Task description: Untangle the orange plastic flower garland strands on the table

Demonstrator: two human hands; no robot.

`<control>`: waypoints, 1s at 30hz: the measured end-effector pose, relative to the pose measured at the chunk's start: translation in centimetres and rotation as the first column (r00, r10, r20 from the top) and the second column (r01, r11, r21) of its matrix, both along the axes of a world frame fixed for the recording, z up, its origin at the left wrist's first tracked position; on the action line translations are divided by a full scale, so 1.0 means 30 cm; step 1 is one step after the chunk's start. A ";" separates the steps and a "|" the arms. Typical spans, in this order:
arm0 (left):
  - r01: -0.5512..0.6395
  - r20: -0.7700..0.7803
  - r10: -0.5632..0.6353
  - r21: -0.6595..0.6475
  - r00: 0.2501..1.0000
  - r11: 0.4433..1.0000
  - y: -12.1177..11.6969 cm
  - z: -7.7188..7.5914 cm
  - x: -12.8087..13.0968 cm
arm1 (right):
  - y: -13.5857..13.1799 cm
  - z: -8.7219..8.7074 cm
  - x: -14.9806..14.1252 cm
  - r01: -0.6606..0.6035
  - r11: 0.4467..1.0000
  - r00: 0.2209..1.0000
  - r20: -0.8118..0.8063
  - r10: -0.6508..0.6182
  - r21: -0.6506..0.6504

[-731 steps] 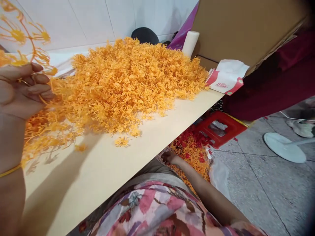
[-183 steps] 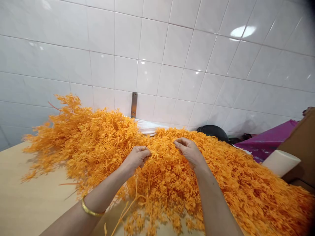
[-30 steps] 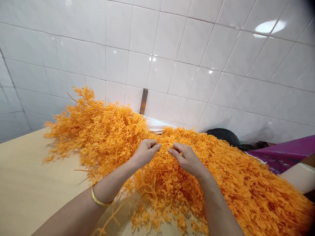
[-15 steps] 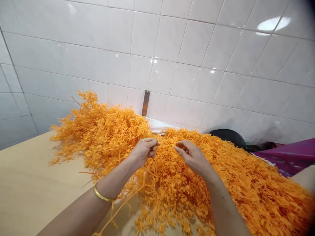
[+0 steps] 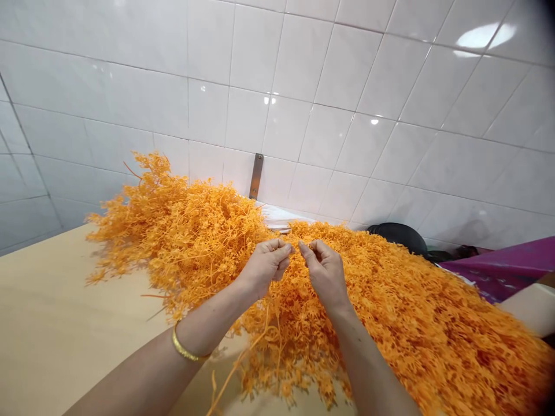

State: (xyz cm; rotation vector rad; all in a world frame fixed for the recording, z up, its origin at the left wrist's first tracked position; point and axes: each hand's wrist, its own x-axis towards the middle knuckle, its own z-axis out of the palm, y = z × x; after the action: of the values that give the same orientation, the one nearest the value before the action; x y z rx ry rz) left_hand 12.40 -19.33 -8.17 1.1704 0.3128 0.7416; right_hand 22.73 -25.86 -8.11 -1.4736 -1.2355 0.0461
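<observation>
My left hand (image 5: 265,267) is closed in a pinch, the thumb pressed against the fingers. Below it dangles a thin branching orange stem (image 5: 249,346), whose upper end runs up into the closed fingers. My right hand (image 5: 326,270) is just to the right, thumb and fingertips pinched together. Whatever lies between those right fingertips is too small to make out. The two pinches face each other with a narrow gap. Both hands are above a large heap of orange, flower-like plastic sprigs (image 5: 403,312); a looser bunch of orange stems (image 5: 195,225) spreads to the left.
The heap lies on a pale wooden table (image 5: 56,306) against a white tiled wall (image 5: 295,63). A metal strip (image 5: 256,176) is fixed to the wall. At the right are a black round object (image 5: 399,238), purple material (image 5: 507,266) and a pale box-like object (image 5: 531,306).
My right hand has moved left toward my left hand, and its fingers have closed into a pinch. My left hand has shifted slightly right, with the dangling stem following.
</observation>
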 end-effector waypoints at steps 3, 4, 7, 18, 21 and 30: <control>-0.024 0.023 0.024 0.034 0.999 0.999 -0.011 0.034 -0.020 | -0.009 0.016 -0.021 0.047 0.998 0.999 -0.005 -0.047 0.044; -0.033 0.036 0.032 0.048 0.999 0.998 -0.016 0.045 -0.027 | -0.013 0.023 -0.030 0.052 0.997 0.999 -0.011 -0.051 0.051; -0.071 0.077 0.063 0.107 0.995 0.992 -0.034 0.070 -0.039 | -0.019 0.040 -0.059 0.035 0.997 0.998 -0.049 -0.032 0.062; -0.309 0.385 0.286 -0.004 0.878 0.951 0.016 0.235 -0.228 | -0.080 0.081 0.198 0.305 0.923 0.856 -0.492 -0.159 0.232; -0.174 0.451 0.215 -0.132 0.866 0.976 0.072 0.255 -0.266 | -0.087 0.085 0.208 0.265 0.960 0.934 -0.272 -0.233 0.088; 0.126 0.486 0.072 -0.363 0.871 0.923 0.139 0.164 -0.184 | -0.038 0.044 0.101 0.132 0.970 0.974 0.210 -0.088 -0.205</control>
State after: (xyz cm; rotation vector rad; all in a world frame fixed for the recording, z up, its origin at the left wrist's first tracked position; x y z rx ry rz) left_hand 6.87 -15.17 -3.24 0.5797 0.0052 0.8801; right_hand 25.75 -26.99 -6.80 -1.7706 -1.3393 -0.0447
